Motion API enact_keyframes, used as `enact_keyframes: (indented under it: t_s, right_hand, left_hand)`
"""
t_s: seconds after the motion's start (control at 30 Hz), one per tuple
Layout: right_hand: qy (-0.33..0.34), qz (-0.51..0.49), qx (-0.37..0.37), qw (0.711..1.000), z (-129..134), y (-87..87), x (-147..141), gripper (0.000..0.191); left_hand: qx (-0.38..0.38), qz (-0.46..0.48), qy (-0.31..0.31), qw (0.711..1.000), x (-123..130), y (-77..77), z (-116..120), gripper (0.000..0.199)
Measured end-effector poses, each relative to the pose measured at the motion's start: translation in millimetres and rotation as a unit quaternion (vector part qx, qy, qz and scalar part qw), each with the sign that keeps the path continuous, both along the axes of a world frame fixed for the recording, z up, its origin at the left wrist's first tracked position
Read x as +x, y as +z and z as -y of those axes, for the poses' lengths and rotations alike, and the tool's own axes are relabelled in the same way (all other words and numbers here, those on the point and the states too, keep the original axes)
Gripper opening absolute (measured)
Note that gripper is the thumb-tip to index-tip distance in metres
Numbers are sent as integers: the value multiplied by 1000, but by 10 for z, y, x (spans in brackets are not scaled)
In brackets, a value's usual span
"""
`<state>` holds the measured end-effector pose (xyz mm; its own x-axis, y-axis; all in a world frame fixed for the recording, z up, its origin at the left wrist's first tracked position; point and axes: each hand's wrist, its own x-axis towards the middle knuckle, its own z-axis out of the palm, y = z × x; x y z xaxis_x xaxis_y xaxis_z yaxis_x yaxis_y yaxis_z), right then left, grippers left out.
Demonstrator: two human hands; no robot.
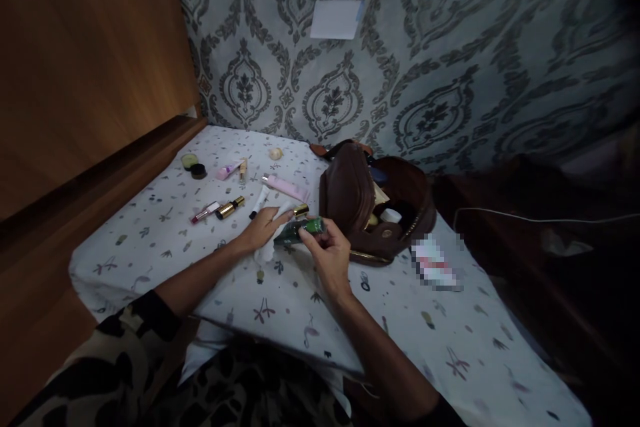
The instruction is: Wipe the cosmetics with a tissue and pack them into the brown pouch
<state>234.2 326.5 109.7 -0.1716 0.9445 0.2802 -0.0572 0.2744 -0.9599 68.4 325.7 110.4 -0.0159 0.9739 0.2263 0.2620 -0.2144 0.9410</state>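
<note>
My right hand (333, 257) is closed round a dark green bottle (295, 232), which lies tilted above the patterned cloth. Beside it, my left hand (260, 230) holds a crumpled white tissue (267, 250) close to the bottle's left end. A gold cap (301, 211) shows just past the left fingertips; whether they touch it I cannot tell. Behind the hands lie a pink tube (286, 187) and a small white tube with a black cap (260, 201). The open brown bag (347, 197) stands to the right of the hands, with a white-lidded jar (391, 215) inside.
On the cloth-covered table (165, 253), to the left, are a gold lipstick (230, 207), a pink lipstick (204, 213), a black lid (199, 171) and several small cosmetics. A blurred packet (435, 263) lies right of the bag. A wooden cabinet (95, 47) borders the left.
</note>
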Motion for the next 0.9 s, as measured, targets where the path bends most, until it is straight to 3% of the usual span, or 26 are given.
enact_keyframes:
  t_s: [0.3,0.5,0.73,0.9]
  right_hand:
    - [7,50,36,998,-17,37,19,23]
    - [10,75,58,995,-13,38,37,25]
    - [20,92,86,992,-9,75,58,22]
    - [55,78,102,990,-16,196,152,22]
  left_hand:
    - [54,-86,-32,994,-40,13,-18,29]
    - [87,-61,-106,989,6,87,96,41]
    - [-27,-71,-214,974,-97,-2,13,57]
    - [-112,-47,-294,948,-175,46,-34,47]
